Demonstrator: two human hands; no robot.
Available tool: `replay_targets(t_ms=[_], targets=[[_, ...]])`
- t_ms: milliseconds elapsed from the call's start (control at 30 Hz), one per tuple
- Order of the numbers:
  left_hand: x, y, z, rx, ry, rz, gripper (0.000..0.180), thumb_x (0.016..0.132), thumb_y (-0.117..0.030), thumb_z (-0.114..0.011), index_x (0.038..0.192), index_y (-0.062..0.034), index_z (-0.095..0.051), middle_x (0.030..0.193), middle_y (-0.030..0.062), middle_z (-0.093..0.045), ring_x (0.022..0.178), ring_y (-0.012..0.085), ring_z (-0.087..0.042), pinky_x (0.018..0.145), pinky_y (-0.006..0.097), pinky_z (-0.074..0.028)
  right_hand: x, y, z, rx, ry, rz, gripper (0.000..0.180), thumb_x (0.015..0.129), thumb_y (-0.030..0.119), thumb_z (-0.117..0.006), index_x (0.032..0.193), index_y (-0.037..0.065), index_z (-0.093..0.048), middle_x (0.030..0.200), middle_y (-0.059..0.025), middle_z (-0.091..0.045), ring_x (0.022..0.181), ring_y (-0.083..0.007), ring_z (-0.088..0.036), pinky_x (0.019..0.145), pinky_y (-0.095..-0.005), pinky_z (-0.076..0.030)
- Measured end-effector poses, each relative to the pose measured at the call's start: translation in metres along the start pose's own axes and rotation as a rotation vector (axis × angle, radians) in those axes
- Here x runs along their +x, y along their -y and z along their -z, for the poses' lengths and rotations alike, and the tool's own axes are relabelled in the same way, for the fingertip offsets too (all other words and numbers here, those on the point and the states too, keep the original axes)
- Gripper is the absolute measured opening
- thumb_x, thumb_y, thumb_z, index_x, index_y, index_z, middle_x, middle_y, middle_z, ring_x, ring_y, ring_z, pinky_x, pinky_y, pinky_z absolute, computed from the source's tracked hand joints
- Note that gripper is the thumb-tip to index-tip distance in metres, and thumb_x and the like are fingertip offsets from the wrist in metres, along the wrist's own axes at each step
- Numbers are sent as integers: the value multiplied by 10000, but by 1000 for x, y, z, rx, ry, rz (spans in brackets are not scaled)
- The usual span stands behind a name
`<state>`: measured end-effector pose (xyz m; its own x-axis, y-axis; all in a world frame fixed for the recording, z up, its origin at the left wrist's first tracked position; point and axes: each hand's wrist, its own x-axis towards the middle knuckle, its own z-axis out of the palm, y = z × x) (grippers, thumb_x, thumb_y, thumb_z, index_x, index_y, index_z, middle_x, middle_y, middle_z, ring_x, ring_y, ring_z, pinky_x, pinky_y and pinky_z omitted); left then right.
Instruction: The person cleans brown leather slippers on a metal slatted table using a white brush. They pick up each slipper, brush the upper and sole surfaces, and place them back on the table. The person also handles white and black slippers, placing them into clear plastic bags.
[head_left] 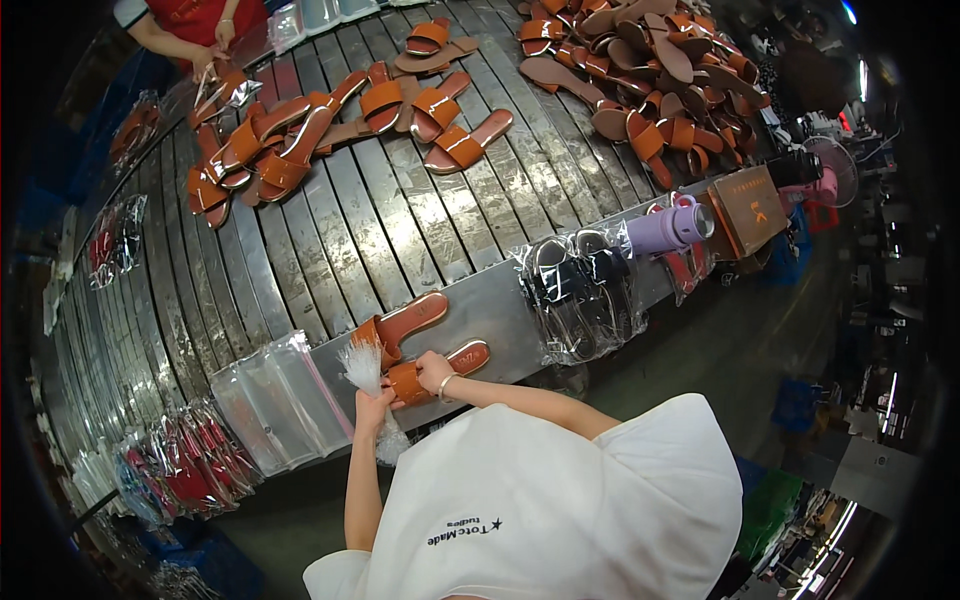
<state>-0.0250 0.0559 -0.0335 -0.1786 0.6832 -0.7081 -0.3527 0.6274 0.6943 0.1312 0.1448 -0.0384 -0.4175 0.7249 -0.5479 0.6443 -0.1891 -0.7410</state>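
Observation:
Two orange-brown flat sandals lie on the near rim of a metal slatted table (pixel 400 215). My right hand (pixel 432 372) grips the strap of the nearer sandal (pixel 470 356). The other sandal (pixel 408 320) lies just beyond it, untouched. My left hand (pixel 374 404) is closed around a bundle of thin white plastic strands (pixel 361 364), which fan out above the fist and hang below it. The two hands are close together, almost touching over the nearer sandal's strap.
A stack of clear plastic bags (pixel 280 392) lies left of my hands, with bagged red sandals (pixel 190 462) beyond it. To the right are bagged black sandals (pixel 580 290), a purple bottle (pixel 665 228) and a brown box (pixel 750 208). Loose sandals (pixel 650 70) pile up far across. Another person (pixel 195 25) works at the far left.

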Motion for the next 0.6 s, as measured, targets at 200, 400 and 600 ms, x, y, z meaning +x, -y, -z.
replay_targets(t_ms=[200, 400, 600], targets=[[1, -7, -12, 41, -86, 62, 248, 739, 13, -606, 980, 33, -550, 871, 85, -578, 698, 192, -618, 557, 308, -562, 2, 0, 10, -36, 143, -67, 119, 707, 34, -552, 757, 1, -655, 597, -194, -599, 523, -278, -623, 532, -366, -506], [-2, -16, -14, -21, -55, 110, 292, 734, -3, -623, 1015, 36, -552, 928, 92, -576, 736, 191, -613, 585, 315, -560, 1, 1, 9, -10, 144, -100, 136, 720, 59, -549, 783, 11, -659, 606, -189, -604, 531, -277, -625, 544, -368, -507], [5, -1, -5, -25, -77, 114, 319, 726, -4, -632, 1032, 31, -548, 920, 84, -582, 730, 192, -614, 582, 312, -555, -2, 17, 17, 39, 165, -151, 147, 704, 47, -525, 748, -6, -654, 623, -209, -601, 547, -293, -623, 562, -373, -504]])
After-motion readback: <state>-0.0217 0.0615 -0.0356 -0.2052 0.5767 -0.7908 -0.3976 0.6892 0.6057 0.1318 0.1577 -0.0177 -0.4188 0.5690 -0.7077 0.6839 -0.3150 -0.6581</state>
